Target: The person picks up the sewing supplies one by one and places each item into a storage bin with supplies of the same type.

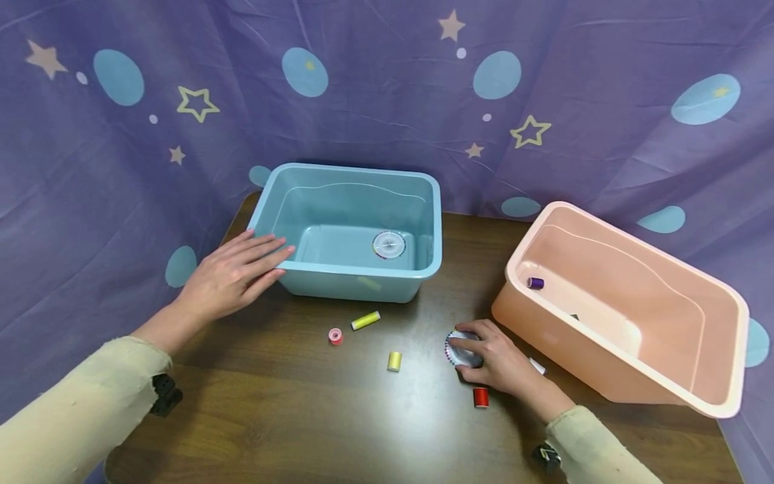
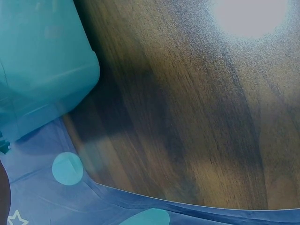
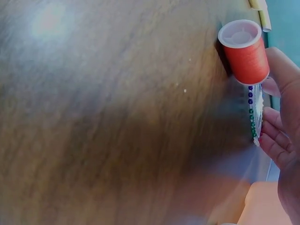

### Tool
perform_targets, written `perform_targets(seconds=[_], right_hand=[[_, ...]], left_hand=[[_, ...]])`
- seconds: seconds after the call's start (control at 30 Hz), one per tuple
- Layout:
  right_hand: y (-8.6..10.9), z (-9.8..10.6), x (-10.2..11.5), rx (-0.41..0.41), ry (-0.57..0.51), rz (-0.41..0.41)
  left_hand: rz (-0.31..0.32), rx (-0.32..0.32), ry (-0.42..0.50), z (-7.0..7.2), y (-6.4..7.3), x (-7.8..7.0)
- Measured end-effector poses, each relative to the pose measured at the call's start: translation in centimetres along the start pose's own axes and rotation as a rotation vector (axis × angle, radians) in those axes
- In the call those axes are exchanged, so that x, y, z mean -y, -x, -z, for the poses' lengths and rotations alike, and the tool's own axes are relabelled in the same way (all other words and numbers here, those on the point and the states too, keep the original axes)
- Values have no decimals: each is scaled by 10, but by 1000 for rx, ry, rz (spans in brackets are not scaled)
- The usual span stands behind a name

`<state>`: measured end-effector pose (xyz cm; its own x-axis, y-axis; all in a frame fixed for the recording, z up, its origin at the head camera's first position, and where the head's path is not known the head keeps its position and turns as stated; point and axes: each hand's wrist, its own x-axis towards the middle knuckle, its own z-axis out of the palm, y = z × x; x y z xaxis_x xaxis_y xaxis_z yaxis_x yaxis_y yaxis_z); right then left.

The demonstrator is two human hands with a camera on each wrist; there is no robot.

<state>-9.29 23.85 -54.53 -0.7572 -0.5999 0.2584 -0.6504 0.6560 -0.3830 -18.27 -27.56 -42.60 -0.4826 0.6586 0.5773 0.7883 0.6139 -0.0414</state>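
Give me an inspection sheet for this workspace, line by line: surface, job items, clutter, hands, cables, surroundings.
Surface: brown wood-grain table, glare at the front.
Job items: blue bin with a pin wheel inside; peach bin with a purple spool and something dark, mostly hidden. On the table: pink spool, bright yellow spool, pale yellow spool, red spool.
Clutter: white item beside the peach bin, partly hidden, unidentified.
Left hand: rests on the blue bin's rim.
Right hand: fingers and thumb grip a second pin wheel.
Cables: nothing seen.
Surroundings: purple curtain with stars and ovals.
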Motion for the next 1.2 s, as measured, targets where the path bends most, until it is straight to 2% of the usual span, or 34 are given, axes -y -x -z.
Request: perform_targets(seconds=[0.3,0.97,1.2], right_hand=[[-2,2,2,0,10,-8],[-12,12,11,46,-4,-55],[-17,20,14,36,14,-21]], left_hand=[[-4,-6,-1,0,-1,0],[12,27,-6,1,1,1],[8,19,-7,0,2,1]])
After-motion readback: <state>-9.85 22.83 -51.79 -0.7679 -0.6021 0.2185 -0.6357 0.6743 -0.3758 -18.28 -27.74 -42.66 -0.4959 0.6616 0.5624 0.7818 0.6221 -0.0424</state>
